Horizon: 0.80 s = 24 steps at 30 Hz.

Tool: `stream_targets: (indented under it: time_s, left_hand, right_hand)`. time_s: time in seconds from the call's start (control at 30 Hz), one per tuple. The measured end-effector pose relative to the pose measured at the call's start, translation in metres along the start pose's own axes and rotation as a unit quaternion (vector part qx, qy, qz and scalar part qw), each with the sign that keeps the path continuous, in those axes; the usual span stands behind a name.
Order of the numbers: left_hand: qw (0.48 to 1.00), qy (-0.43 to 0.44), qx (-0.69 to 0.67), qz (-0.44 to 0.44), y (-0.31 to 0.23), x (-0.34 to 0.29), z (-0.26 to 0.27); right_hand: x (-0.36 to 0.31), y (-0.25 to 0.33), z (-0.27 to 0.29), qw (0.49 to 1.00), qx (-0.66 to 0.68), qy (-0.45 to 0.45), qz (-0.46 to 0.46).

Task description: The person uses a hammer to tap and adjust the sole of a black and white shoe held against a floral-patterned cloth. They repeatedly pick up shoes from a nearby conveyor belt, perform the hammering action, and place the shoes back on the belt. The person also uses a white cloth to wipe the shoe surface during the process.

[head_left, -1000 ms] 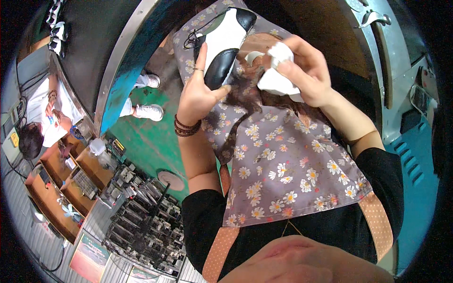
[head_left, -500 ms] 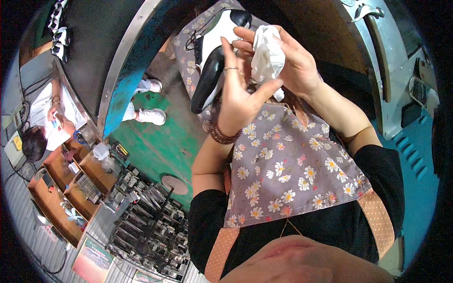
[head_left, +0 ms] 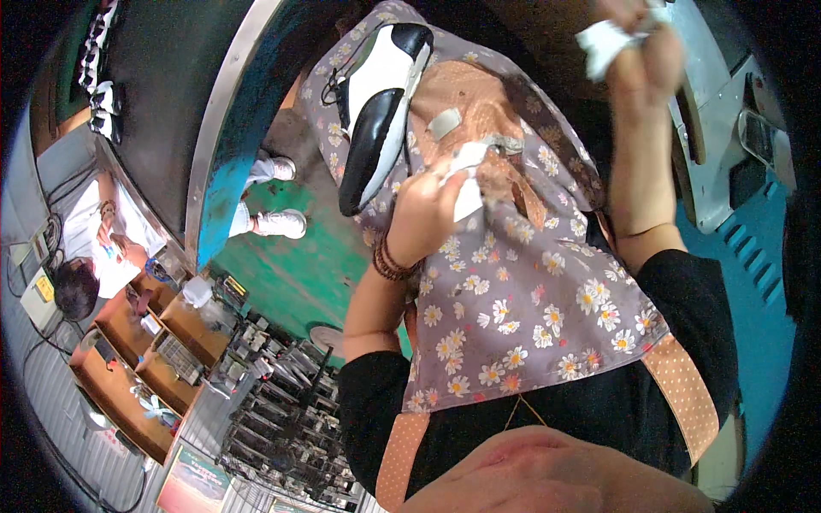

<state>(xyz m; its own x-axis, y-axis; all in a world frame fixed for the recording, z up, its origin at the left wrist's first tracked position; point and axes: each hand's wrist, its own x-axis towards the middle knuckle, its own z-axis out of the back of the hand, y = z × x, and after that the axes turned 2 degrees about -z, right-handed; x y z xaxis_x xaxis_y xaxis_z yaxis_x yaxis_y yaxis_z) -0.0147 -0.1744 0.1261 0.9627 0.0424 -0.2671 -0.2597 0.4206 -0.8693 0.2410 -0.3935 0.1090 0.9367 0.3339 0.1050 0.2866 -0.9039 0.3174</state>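
Observation:
My left hand (head_left: pixel 422 220), low over my lap, is closed on a piece of white tissue paper (head_left: pixel 466 195). My right hand (head_left: pixel 647 70), smeared by motion, is raised at the upper right by the machine's curved handle. A second white tissue piece (head_left: pixel 604 47) is at its fingers, and the hand seems closed on it. A black and white shoe (head_left: pixel 363 141) lies across my lap on the flowered apron (head_left: pixel 530 316), left of a peach dotted cloth patch (head_left: pixel 466 94). Neither hand touches the shoe. A small pale scrap (head_left: pixel 444 124) rests on the peach cloth.
A teal machine (head_left: pixel 727 192) stands at my right. To the left curves a dark bench with a metal edge (head_left: pixel 209 111), bearing several shoes (head_left: pixel 106 111). Beyond it another person (head_left: pixel 107 244) works near wooden bins (head_left: pixel 128 410). A rack of dark metal parts (head_left: pixel 286 427) stands lower left.
My hands have parted: the right swung up and right with white tissue, the left dropped toward my lap with another piece. The shoe is now fully uncovered.

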Motion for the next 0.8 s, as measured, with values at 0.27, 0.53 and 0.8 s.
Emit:
stream_targets:
  time_s: [0.27, 0.53, 0.8]
  left_hand:
    - [0.975, -0.129, -0.172, -0.062, 0.011, 0.007, 0.0]
    - [0.961, -0.127, 0.092, -0.23, -0.002, 0.022, -0.023]
    - [0.866, -0.211, 0.396, -0.22, 0.022, 0.035, -0.034]
  right_hand:
    - [-0.045, -0.036, -0.044, 0.721, -0.647, 0.226, -0.103]
    - [-0.079, -0.091, 0.01, 0.48, -0.839, 0.254, 0.035]
    - [-0.067, -0.088, -0.017, 0.606, -0.758, 0.234, -0.058]
